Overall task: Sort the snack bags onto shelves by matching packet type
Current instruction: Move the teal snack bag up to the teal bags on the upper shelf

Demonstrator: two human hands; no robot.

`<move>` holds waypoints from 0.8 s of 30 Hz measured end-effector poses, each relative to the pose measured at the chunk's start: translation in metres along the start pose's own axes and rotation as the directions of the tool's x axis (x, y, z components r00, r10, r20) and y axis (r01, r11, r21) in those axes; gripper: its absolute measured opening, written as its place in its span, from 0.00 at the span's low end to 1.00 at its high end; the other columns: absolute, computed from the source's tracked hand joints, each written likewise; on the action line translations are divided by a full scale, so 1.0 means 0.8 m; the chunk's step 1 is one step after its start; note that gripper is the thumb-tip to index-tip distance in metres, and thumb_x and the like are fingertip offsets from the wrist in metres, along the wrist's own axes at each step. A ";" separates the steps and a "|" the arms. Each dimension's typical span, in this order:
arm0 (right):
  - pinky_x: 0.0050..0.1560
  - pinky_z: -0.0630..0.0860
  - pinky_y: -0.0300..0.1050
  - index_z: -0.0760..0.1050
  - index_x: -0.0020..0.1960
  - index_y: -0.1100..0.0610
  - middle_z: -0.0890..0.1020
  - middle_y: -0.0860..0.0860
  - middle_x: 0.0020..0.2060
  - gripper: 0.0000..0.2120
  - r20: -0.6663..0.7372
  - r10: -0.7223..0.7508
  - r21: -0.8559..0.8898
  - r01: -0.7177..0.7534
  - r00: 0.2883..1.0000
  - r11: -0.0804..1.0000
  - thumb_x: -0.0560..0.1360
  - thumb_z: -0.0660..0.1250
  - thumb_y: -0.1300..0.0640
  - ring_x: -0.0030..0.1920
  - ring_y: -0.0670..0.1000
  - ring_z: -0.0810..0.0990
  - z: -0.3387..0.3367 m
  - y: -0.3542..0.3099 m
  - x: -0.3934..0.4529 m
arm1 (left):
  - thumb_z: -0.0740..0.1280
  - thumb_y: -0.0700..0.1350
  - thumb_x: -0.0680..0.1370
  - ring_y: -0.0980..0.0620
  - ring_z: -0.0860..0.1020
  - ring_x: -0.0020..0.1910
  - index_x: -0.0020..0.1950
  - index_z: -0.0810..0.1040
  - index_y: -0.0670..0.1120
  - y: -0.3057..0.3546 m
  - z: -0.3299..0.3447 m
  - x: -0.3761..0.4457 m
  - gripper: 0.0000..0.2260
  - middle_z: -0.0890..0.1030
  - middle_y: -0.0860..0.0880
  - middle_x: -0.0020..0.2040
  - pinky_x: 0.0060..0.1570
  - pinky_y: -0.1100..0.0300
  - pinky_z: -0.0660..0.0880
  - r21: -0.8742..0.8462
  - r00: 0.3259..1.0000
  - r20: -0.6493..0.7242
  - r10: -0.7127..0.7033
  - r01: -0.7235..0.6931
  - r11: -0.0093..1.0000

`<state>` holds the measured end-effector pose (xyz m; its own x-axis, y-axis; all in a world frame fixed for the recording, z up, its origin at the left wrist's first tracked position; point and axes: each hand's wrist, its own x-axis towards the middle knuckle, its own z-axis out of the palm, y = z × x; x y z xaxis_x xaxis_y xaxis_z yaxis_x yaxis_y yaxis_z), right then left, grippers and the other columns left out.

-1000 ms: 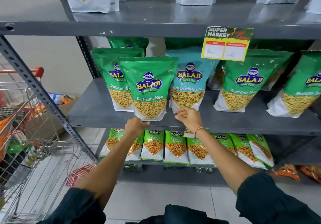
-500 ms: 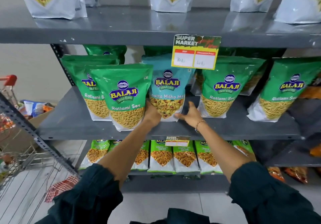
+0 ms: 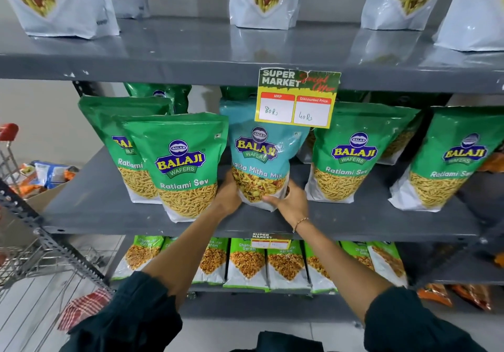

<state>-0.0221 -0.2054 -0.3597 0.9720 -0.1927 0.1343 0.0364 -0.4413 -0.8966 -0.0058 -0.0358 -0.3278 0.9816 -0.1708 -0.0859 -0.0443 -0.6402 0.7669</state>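
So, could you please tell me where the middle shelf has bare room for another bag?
Bare grey shelf lies left of the front Ratlami Sev bag, and along the front edge right of the right hand. The gaps between standing bags are tight.

Price tag [image 3: 297, 97], cart [image 3: 11, 264], perhaps cloth [image 3: 81, 306]

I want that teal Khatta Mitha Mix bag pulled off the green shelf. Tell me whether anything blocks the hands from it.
Nothing does. The left hand and right hand already grip the teal bag at its base. The price tag only overlaps its top corner.
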 end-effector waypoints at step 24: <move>0.46 0.82 0.45 0.80 0.53 0.58 0.85 0.50 0.41 0.24 -0.363 -0.130 0.131 0.188 0.923 0.973 0.59 0.80 0.55 0.44 0.51 0.84 -0.096 -0.040 -0.226 | 0.73 0.41 0.70 0.48 0.72 0.67 0.68 0.67 0.41 0.051 -0.029 -0.155 0.29 0.74 0.43 0.68 0.66 0.57 0.67 -0.072 0.896 0.151 0.418 -0.412 0.908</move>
<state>-0.2167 -0.2239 -0.3227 0.8077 -0.4389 0.3936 0.2489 -0.3513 -0.9026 -0.1252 -0.0229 -0.2710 0.8325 -0.5340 0.1476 -0.4312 -0.4571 0.7779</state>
